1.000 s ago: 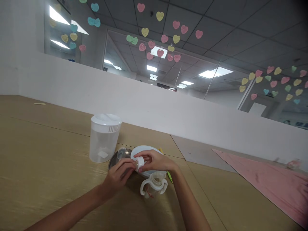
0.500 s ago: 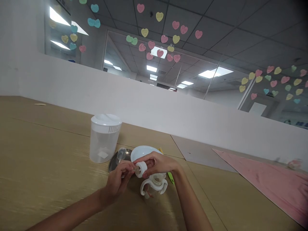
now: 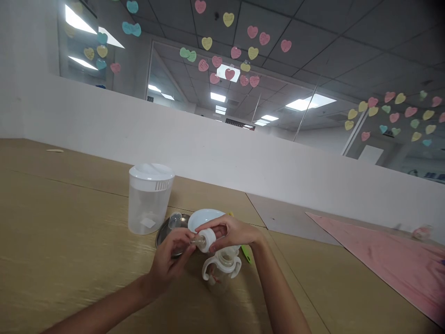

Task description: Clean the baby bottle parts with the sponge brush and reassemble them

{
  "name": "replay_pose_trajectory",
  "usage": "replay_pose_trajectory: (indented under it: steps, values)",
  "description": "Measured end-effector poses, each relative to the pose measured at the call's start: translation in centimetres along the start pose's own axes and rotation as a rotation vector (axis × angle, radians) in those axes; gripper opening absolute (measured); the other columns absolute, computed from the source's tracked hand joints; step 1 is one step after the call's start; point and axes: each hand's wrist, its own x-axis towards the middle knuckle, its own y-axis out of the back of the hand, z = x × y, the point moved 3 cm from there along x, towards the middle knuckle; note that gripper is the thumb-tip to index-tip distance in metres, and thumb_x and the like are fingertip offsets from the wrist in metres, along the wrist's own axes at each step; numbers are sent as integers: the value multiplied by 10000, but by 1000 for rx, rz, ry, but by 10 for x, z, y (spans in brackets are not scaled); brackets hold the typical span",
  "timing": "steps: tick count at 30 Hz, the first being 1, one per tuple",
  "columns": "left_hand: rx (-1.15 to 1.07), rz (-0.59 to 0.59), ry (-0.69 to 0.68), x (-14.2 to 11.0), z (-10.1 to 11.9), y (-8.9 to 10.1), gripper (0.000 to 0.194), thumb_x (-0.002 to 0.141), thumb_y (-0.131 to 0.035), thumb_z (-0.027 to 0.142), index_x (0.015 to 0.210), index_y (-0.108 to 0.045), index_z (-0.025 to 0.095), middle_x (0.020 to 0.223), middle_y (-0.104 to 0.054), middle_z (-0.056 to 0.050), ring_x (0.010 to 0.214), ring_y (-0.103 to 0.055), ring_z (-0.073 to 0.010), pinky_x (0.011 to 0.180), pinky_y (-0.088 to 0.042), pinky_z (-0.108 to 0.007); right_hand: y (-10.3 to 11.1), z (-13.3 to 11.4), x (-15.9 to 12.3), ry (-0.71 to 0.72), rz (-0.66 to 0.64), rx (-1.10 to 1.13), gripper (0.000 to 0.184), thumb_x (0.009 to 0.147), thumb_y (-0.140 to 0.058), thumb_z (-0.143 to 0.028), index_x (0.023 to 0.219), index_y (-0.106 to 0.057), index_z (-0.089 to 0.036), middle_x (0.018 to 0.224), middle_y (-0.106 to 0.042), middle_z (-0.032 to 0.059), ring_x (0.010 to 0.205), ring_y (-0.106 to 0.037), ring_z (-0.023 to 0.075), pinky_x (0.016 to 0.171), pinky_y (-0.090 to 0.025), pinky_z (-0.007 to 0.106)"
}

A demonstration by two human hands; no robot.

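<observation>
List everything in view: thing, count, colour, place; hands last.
Table: one, brown, underneath
Wall: one, white, behind table
Heart notes: many, multicoloured, above wall
Lights: several, white, overhead
Strip: one, beige, far left
Tub: one, clear, white lid, left
Tray: one, silver, beside tub
Cup: one, clear, at tray
Dish: one, pale blue, beside tray
Bottle: one, clear, white handles, in front
Handle: one, green, beside bottle
Stick end: one, yellow, beside dish
Cloth: one, pink, right
Blurred object: one, pinkish, by cloth
Ring: one, white, lower centre
Teat: one, clear, in ring
Left hand: one, at teat
Right hand: one, around ring
</observation>
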Motion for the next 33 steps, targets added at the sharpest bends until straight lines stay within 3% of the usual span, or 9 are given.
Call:
replay_pose_trajectory:
  steps: [4,12,18,29,33]
  values:
    - [109,-22,135,5,-9,0,270,848,-555,235,1112,-500,232,1082,-569,-62,1006,-573,-189,825,-517,-305,0,-5,4,19,117,10,571,596,-792,-281,1139,-614,-268,1015,-637,8,868,-595,151,757,-479,270]
    - [164,35,289,3,-16,4,159,796,-624,331,806,-532,202,759,-583,10,711,-567,-153,661,-464,-261,-10,-7,11,50,198,44,503,559,-792,-215,1036,-633,-244,908,-625,-10,875,-598,146,819,-490,287]
    - [180,79,287,3,-15,5,217,778,-645,323,691,-496,192,639,-510,41,599,-508,-123,579,-412,-234,-12,-9,12,123,256,31,454,533,-800,-219,968,-670,-231,1035,-623,19,908,-619,166,811,-520,303]
    - [223,147,221,-3,-19,4,249,786,-619,320,646,-456,194,609,-477,40,555,-467,-112,530,-385,-224,-15,-13,13,157,322,-59,422,542,-797,-225,946,-677,-240,975,-633,8,912,-611,170,796,-527,317]
    - [231,61,309,3,-17,3,222,789,-609,369,707,-494,198,666,-534,20,626,-532,-139,577,-442,-244,-10,-14,7,121,385,-84,422,531,-808,-277,929,-676,-234,939,-647,11,826,-615,156,680,-532,272]
